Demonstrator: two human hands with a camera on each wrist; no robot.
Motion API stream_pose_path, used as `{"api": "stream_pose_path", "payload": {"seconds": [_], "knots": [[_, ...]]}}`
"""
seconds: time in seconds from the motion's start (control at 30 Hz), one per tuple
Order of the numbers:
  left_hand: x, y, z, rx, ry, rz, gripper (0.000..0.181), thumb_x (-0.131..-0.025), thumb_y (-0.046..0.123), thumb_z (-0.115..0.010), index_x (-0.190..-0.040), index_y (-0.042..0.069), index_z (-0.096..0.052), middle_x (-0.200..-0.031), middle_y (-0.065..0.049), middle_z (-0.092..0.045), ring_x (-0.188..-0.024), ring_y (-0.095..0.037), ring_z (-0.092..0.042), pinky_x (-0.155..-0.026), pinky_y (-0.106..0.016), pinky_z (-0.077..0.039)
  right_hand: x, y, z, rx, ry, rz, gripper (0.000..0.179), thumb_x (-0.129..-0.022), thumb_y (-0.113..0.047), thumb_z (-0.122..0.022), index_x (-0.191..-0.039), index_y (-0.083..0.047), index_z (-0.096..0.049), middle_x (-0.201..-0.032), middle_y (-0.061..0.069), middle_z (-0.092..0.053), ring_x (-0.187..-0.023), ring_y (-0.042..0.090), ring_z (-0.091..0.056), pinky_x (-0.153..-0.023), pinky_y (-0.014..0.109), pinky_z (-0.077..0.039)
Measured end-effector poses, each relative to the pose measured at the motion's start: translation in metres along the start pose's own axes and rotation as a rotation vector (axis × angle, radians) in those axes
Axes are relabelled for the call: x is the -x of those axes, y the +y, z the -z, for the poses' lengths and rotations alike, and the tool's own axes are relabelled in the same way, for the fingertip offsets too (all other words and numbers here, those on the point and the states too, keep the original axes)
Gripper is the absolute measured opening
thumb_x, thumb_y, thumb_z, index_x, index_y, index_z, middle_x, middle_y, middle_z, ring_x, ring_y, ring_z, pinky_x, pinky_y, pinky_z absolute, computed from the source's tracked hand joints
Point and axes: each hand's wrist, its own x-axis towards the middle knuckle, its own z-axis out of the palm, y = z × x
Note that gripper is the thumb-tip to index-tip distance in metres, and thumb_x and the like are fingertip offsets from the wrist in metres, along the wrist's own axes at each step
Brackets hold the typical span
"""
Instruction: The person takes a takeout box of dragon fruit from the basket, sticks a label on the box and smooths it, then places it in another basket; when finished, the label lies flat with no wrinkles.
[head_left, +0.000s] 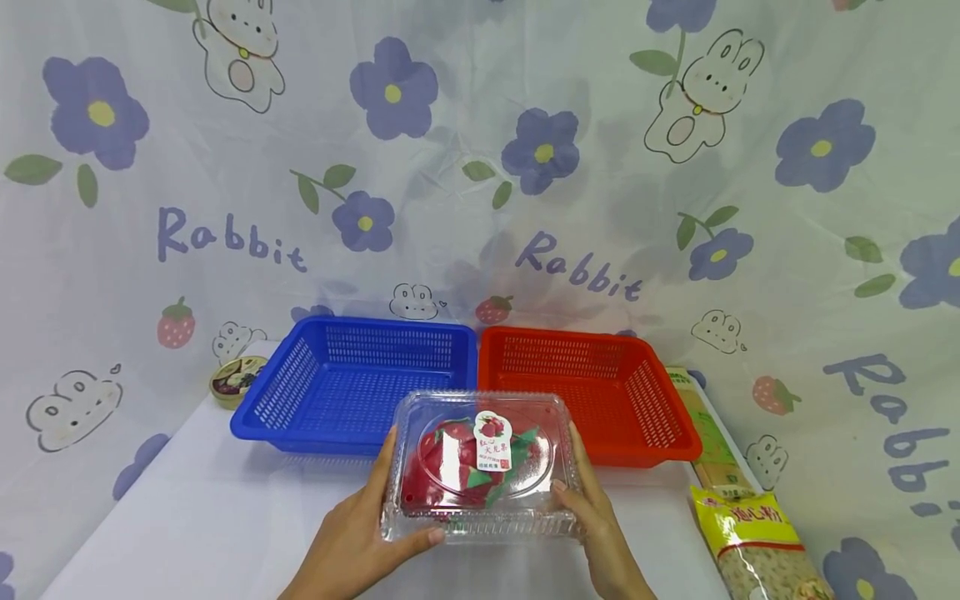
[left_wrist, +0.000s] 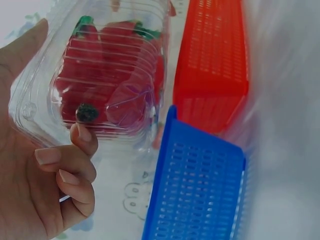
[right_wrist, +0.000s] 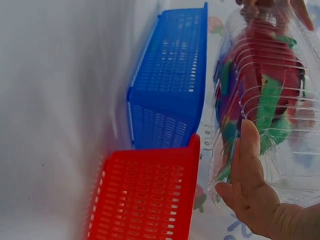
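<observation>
A clear plastic clamshell box (head_left: 480,492) hangs level above the white table, its lid bearing a label (head_left: 492,442) with a dragon fruit picture. Red fruit with green tips (head_left: 450,462) shows through the lid, mostly in the left part. My left hand (head_left: 358,525) grips the box's left side, thumb along the near edge. On the opposite side my right hand (head_left: 596,518) holds it, thumb on the lid's corner. From the left wrist view, the left fingers (left_wrist: 82,140) curl under the box. The right wrist view shows the right fingers (right_wrist: 250,160) against its underside.
Behind the box stand a blue basket (head_left: 315,437) and a red basket (head_left: 645,454), side by side. A round tin (head_left: 234,379) sits left of the blue one. Right of the red one lie a green-and-yellow package (head_left: 712,442) and a yellow-topped bag (head_left: 761,542). A patterned curtain (head_left: 465,167) hangs behind.
</observation>
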Motion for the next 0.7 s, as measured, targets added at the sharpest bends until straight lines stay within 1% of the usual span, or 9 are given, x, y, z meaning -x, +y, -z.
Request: {"api": "stream_pose_path", "payload": {"seconds": [0.07,0.1,0.13,0.23,0.27,0.37,0.4,0.5,0.7], "knots": [[-0.001,0.000,0.000,-0.001,0.004,-0.001,0.123,-0.068,0.074,-0.073,-0.157,0.044,0.007,-0.152,-0.013,-0.046,-0.118,-0.043,-0.060,-0.086,-0.064,-0.052,0.000,0.000,0.001,-0.001,-0.004,-0.001,0.071,-0.102,-0.032,-0.042,-0.159,-0.042,-0.001,-0.166,0.009,0.017,-0.145,0.054,-0.001,-0.095,0.082,-0.029],[-0.001,0.000,-0.001,0.001,0.007,-0.002,0.123,-0.068,0.074,-0.073,-0.157,0.044,0.007,-0.152,-0.013,-0.047,-0.118,-0.043,-0.060,-0.087,-0.063,-0.052,0.000,0.000,0.001,-0.003,-0.009,0.002,0.071,-0.102,-0.032,-0.042,-0.159,-0.041,-0.001,-0.165,0.009,0.017,-0.146,0.053,0.005,-0.096,0.083,-0.025],[-0.001,0.000,-0.001,0.001,0.010,-0.003,0.123,-0.068,0.074,-0.073,-0.157,0.045,0.006,-0.151,-0.012,-0.047,-0.118,-0.042,-0.060,-0.088,-0.063,-0.052,-0.001,0.000,0.001,-0.004,-0.004,-0.002,0.071,-0.102,-0.032,-0.042,-0.159,-0.041,-0.001,-0.166,0.008,0.017,-0.146,0.053,0.006,-0.096,0.083,-0.026],[-0.002,0.001,-0.001,0.000,0.018,-0.016,0.123,-0.068,0.073,-0.074,-0.157,0.043,0.005,-0.151,-0.013,-0.047,-0.119,-0.043,-0.060,-0.088,-0.063,-0.052,-0.002,-0.002,0.002,0.003,0.014,-0.022,0.070,-0.101,-0.034,-0.044,-0.158,-0.045,-0.004,-0.167,0.005,0.014,-0.147,0.051,0.003,-0.094,0.081,-0.032],[-0.003,0.001,-0.001,-0.002,0.019,-0.019,0.123,-0.068,0.073,-0.074,-0.158,0.042,0.005,-0.151,-0.013,-0.047,-0.119,-0.043,-0.059,-0.089,-0.063,-0.052,-0.002,-0.002,0.002,0.003,0.018,-0.022,0.071,-0.100,-0.034,-0.044,-0.158,-0.045,-0.004,-0.167,0.005,0.013,-0.148,0.051,0.005,-0.095,0.081,-0.030],[-0.004,0.001,-0.001,-0.003,0.025,-0.034,0.124,-0.069,0.072,-0.075,-0.158,0.041,0.005,-0.151,-0.015,-0.048,-0.119,-0.045,-0.059,-0.088,-0.064,-0.051,-0.003,-0.001,0.003,-0.006,0.012,-0.005,0.071,-0.101,-0.032,-0.043,-0.158,-0.043,-0.003,-0.167,0.006,0.013,-0.147,0.051,0.002,-0.094,0.079,-0.034],[-0.005,0.001,-0.001,-0.002,0.026,-0.036,0.123,-0.069,0.072,-0.075,-0.158,0.042,0.005,-0.151,-0.014,-0.048,-0.120,-0.045,-0.059,-0.088,-0.064,-0.051,-0.003,-0.001,0.004,-0.006,0.008,0.001,0.071,-0.101,-0.032,-0.043,-0.158,-0.043,-0.002,-0.167,0.006,0.013,-0.147,0.051,0.003,-0.095,0.081,-0.031],[-0.007,0.002,-0.002,0.010,0.023,-0.034,0.123,-0.069,0.071,-0.075,-0.157,0.043,0.006,-0.150,-0.015,-0.049,-0.120,-0.046,-0.059,-0.087,-0.065,-0.051,-0.003,-0.001,0.006,-0.010,0.007,0.010,0.070,-0.102,-0.030,-0.042,-0.158,-0.044,-0.003,-0.166,0.006,0.014,-0.147,0.050,0.000,-0.092,0.081,-0.032],[-0.012,0.003,-0.002,0.017,0.044,-0.076,0.122,-0.070,0.070,-0.075,-0.158,0.040,0.004,-0.147,-0.016,-0.051,-0.118,-0.045,-0.060,-0.085,-0.063,-0.053,-0.009,-0.005,0.006,0.010,0.044,-0.028,0.073,-0.099,-0.034,-0.046,-0.159,-0.042,-0.004,-0.168,0.005,0.009,-0.148,0.048,-0.003,-0.096,0.075,-0.036]]}}
